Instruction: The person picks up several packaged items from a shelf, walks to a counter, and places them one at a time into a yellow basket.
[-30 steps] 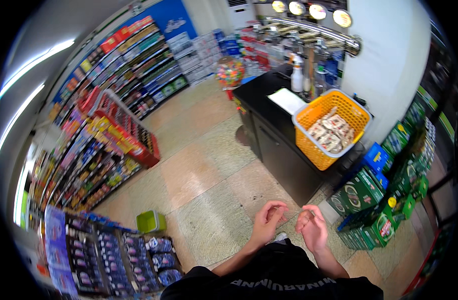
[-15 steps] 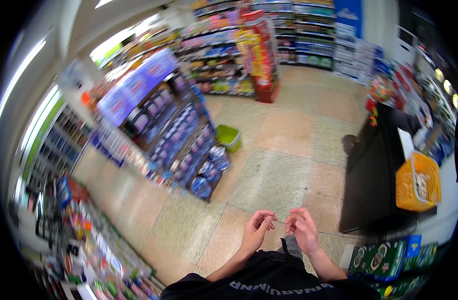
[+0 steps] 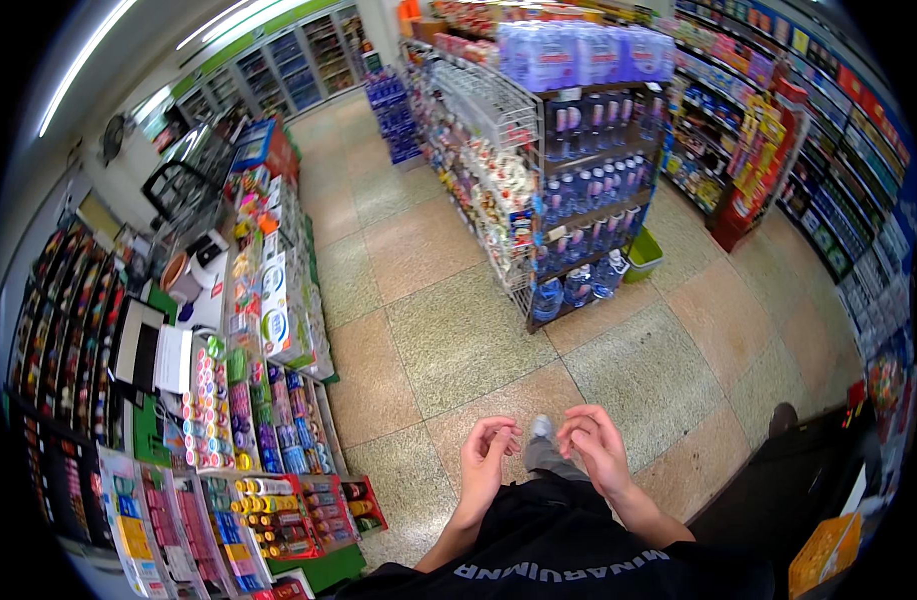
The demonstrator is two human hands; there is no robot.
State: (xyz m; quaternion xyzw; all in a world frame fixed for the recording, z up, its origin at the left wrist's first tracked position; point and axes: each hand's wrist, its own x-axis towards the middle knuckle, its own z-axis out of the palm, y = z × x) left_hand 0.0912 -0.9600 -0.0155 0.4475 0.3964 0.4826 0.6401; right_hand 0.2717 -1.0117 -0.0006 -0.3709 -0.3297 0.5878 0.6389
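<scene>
My left hand point(image 3: 487, 455) is held in front of my waist, its fingers loosely curled and nothing in it. To its right, my right hand point(image 3: 597, 450) hovers at the same height, also bare, with bent, slightly spread fingers. A gap separates the two hands, and neither touches anything. Between and just below them, a grey shoe point(image 3: 542, 428) and a grey trouser leg show over the tiled floor point(image 3: 499, 410). The black shirt point(image 3: 569, 540) I wear fills the lower edge.
Ahead stands a rack of water bottles point(image 3: 599, 190) topped by wrapped packs point(image 3: 579, 55), with a green bin point(image 3: 643, 256) beside it. Along the left runs a counter with small bottles and packets point(image 3: 279, 510). A dark cabinet point(image 3: 779, 490) and yellow basket point(image 3: 825, 556) are at lower right.
My view has swung left: the bottle rack now sits right of centre, and the left counter and far fridges have come into fuller view. Both hands keep nearly the same pose.
</scene>
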